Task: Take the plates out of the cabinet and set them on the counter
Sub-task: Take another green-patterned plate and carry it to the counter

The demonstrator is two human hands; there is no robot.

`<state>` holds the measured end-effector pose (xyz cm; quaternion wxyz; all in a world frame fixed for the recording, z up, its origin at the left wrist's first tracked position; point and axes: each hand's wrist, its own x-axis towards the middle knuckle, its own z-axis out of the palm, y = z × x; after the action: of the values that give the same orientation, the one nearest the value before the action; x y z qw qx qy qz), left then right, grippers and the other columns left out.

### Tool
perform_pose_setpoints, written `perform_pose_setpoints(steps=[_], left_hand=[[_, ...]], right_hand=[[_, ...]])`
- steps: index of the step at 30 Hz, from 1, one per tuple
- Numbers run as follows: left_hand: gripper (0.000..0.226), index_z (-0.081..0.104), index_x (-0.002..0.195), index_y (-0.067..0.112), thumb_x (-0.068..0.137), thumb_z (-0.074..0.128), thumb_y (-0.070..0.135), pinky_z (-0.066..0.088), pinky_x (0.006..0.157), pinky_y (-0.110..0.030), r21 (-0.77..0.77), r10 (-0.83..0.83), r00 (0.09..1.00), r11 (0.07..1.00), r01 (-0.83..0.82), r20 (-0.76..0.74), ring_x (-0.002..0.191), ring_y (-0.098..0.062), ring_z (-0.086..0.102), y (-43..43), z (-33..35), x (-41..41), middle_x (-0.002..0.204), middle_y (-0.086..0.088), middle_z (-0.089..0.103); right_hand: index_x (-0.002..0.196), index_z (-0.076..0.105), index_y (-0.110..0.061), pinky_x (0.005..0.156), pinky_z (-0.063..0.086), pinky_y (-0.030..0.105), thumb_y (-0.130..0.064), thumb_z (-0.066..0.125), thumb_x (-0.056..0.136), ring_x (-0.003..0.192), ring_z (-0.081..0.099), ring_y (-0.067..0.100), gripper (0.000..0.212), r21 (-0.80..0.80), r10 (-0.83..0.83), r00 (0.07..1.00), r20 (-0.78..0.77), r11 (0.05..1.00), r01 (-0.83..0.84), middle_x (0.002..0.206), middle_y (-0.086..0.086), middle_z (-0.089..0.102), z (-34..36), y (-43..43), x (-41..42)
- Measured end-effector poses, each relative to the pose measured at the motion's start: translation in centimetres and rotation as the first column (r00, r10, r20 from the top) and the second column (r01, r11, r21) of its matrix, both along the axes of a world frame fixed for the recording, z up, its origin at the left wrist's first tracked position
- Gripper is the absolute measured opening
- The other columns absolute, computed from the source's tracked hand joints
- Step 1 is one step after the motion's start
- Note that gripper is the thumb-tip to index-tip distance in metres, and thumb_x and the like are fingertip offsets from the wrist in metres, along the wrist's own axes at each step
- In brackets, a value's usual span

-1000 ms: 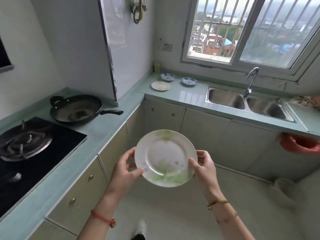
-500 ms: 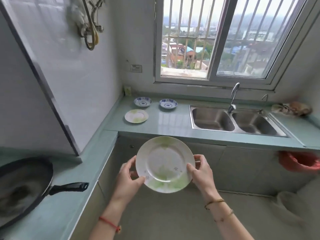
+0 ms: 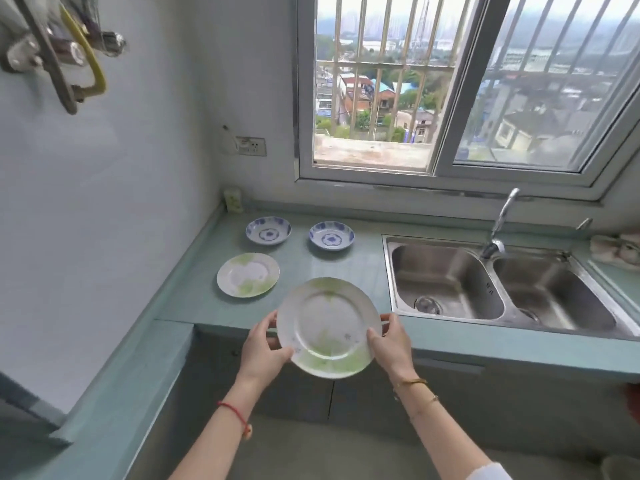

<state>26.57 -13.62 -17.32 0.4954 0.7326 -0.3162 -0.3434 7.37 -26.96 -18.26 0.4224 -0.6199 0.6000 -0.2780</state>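
Observation:
I hold a white plate with green leaf print [image 3: 328, 326] in both hands, over the front edge of the teal counter [image 3: 346, 271]. My left hand [image 3: 263, 348] grips its left rim and my right hand [image 3: 389, 344] grips its right rim. A matching green-print plate [image 3: 248, 275] lies flat on the counter to the left. Behind it sit two small blue-patterned dishes, one at the left [image 3: 268, 230] and one at the right [image 3: 331, 235]. The cabinet doors [image 3: 311, 393] below the counter look shut.
A double steel sink [image 3: 502, 289] with a tap [image 3: 498, 223] fills the counter's right part. A cloth [image 3: 616, 249] lies at the far right. The counter turns a corner and runs along the left wall [image 3: 114, 393]. A barred window [image 3: 450, 81] is behind.
I have moved closer to the window counter and carried the plate forward, from in front of the cabinets to over the counter's front edge. The stove and pan have left the view.

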Motion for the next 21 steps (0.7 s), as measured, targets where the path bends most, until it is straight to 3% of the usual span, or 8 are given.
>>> perform_pose_setpoints(steps=[2, 6, 9, 12, 14, 18, 21], left_hand=[[0.079, 0.046, 0.145, 0.021, 0.075, 0.073, -0.003, 0.062, 0.082, -0.036, 0.033, 0.01, 1.0, 0.999, -0.01, 0.0, 0.101, -0.018, 0.067, -3.7, -1.0, 1.3, 0.131, 0.001, 0.055], [0.081, 0.044, 0.149, 0.019, 0.078, 0.076, -0.001, 0.062, 0.086, -0.042, 0.091, -0.016, 0.999, 0.996, 0.02, -0.042, 0.104, -0.025, 0.069, -9.7, -2.7, 4.1, 0.136, -0.004, 0.052], [0.082, 0.042, 0.15, 0.02, 0.079, 0.076, 0.001, 0.06, 0.089, -0.041, 0.15, -0.035, 0.996, 0.988, 0.047, -0.081, 0.109, -0.025, 0.066, -13.6, -4.4, 6.3, 0.138, -0.003, 0.049], [0.082, 0.04, 0.151, 0.022, 0.08, 0.076, 0.004, 0.058, 0.092, -0.041, 0.221, -0.06, 0.993, 0.972, 0.081, -0.102, 0.11, -0.024, 0.064, -17.1, -6.1, 8.3, 0.138, -0.002, 0.047], [0.081, 0.04, 0.15, 0.022, 0.08, 0.076, 0.004, 0.057, 0.094, -0.042, 0.236, -0.079, 0.988, 0.966, 0.109, -0.134, 0.108, -0.022, 0.066, -19.1, -7.4, 9.5, 0.136, 0.0, 0.049], [0.081, 0.045, 0.145, 0.026, 0.073, 0.077, 0.009, 0.057, 0.094, -0.047, 0.264, -0.128, 0.975, 0.949, 0.173, -0.18, 0.106, -0.028, 0.067, -22.4, -9.6, 11.7, 0.132, -0.001, 0.052], [0.085, 0.048, 0.144, 0.025, 0.064, 0.075, 0.018, 0.056, 0.091, -0.038, 0.286, -0.135, 0.97, 0.939, 0.191, -0.203, 0.101, -0.025, 0.067, -24.1, -10.9, 13.1, 0.119, 0.009, 0.058]], right_hand=[[0.11, 0.056, -0.007, 0.081, 0.053, 0.038, -0.01, 0.057, 0.086, 0.093, 0.063, 0.03, 0.024, -0.003, 0.032, 0.999, -0.035, 0.999, -0.032, 0.1, 0.012, 0.066, -0.7, -4.2, 1.7], [0.112, 0.055, -0.004, 0.076, 0.046, 0.032, -0.007, 0.056, 0.085, 0.091, 0.059, 0.029, 0.027, 0.02, 0.072, 0.993, -0.094, 0.997, -0.071, 0.108, 0.015, 0.064, -2.2, -11.2, 4.9], [0.113, 0.054, -0.003, 0.081, 0.049, 0.038, -0.005, 0.055, 0.086, 0.095, 0.059, 0.032, 0.027, 0.061, 0.102, 0.987, -0.125, 0.994, -0.095, 0.112, 0.018, 0.062, -4.1, -15.8, 7.2], [0.115, 0.053, -0.002, 0.08, 0.046, 0.034, -0.004, 0.054, 0.086, 0.097, 0.057, 0.032, 0.03, 0.094, 0.115, 0.977, -0.181, 0.991, -0.099, 0.116, 0.019, 0.06, -6.0, -19.4, 9.3], [0.116, 0.052, -0.002, 0.083, 0.046, 0.036, -0.004, 0.054, 0.085, 0.102, 0.057, 0.035, 0.031, 0.124, 0.115, 0.971, -0.209, 0.988, -0.09, 0.117, 0.02, 0.058, -7.5, -21.5, 10.5], [0.111, 0.054, -0.001, 0.074, 0.038, 0.031, 0.001, 0.051, 0.082, 0.101, 0.056, 0.036, 0.029, 0.18, 0.077, 0.962, -0.264, 0.983, -0.03, 0.114, 0.021, 0.058, -10.2, -24.5, 12.4], [0.112, 0.054, -0.001, 0.074, 0.037, 0.031, 0.001, 0.051, 0.08, 0.102, 0.056, 0.038, 0.032, 0.215, 0.083, 0.95, -0.301, 0.976, -0.017, 0.114, 0.022, 0.059, -11.8, -26.3, 13.7]])
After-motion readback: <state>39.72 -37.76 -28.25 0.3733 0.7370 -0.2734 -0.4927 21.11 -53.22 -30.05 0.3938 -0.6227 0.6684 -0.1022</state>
